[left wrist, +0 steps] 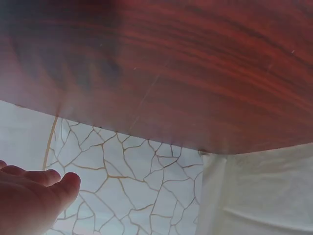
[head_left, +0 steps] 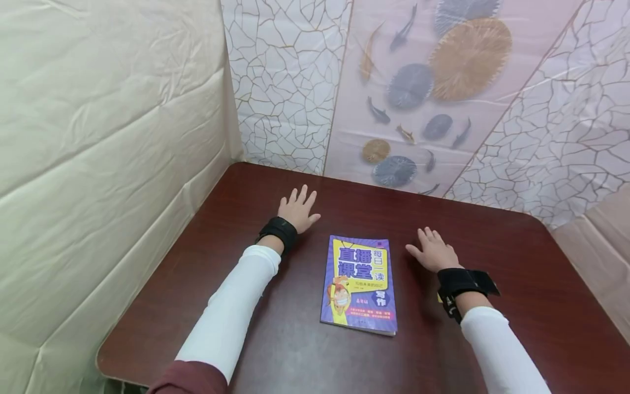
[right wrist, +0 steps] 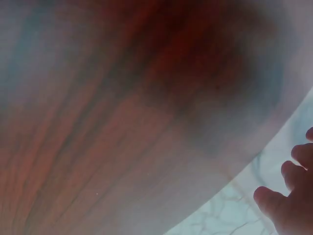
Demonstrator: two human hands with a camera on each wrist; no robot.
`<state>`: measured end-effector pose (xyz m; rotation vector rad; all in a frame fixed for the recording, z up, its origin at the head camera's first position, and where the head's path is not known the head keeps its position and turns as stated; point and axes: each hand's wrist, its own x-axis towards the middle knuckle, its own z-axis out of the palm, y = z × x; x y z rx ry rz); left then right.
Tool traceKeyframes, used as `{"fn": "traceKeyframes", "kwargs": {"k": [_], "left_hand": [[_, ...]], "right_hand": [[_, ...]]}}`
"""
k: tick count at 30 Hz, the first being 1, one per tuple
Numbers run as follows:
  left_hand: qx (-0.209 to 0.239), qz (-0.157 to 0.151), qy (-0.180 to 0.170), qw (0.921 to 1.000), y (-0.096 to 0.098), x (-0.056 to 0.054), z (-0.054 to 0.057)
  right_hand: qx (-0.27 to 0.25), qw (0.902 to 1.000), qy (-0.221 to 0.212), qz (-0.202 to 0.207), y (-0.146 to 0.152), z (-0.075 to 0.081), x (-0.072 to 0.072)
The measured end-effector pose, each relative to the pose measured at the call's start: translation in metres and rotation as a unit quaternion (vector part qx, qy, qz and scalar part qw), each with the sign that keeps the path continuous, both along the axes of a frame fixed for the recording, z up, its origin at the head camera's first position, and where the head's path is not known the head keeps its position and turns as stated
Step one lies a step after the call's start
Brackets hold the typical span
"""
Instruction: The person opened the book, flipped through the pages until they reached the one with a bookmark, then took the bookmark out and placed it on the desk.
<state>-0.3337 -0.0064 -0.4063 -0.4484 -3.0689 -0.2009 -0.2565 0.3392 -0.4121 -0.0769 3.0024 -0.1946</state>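
A purple and yellow book (head_left: pixel 361 298) with a cartoon child and Chinese characters on its cover lies closed on the dark red wooden table (head_left: pixel 300 350). To its upper left is my left hand (head_left: pixel 297 210), fingers spread and straight, holding nothing. My right hand (head_left: pixel 434 251) is on the book's right side, its fingers extended and empty, the thumb pointing toward the book. Neither hand touches the book. In the left wrist view, part of the left hand (left wrist: pixel 34 198) shows at the lower left; the right wrist view has the right hand's fingers (right wrist: pixel 293 174) at its right edge.
Black straps (head_left: pixel 278 232) circle both wrists. A cream padded cloth wall (head_left: pixel 113 164) stands along the table's left side. Behind the far edge hangs a patterned sheet (head_left: pixel 285 82) with crackle lines, fish and round leaf shapes. The table's corners are rounded.
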Motion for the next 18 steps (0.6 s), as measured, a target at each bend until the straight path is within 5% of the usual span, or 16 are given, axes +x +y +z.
{"fn": "traceKeyframes", "kwargs": {"k": [9,18], "left_hand": [[-0.006,-0.031,0.002,0.9995,-0.002,0.004,-0.012],[-0.013,-0.096,-0.003,0.9952,-0.001,0.029,-0.014]], "right_hand": [[0.027,0.9966,0.008,0.077,-0.023,-0.008,0.025],[-0.023,0.9934,0.016,0.111,-0.038,-0.01,0.047]]}}
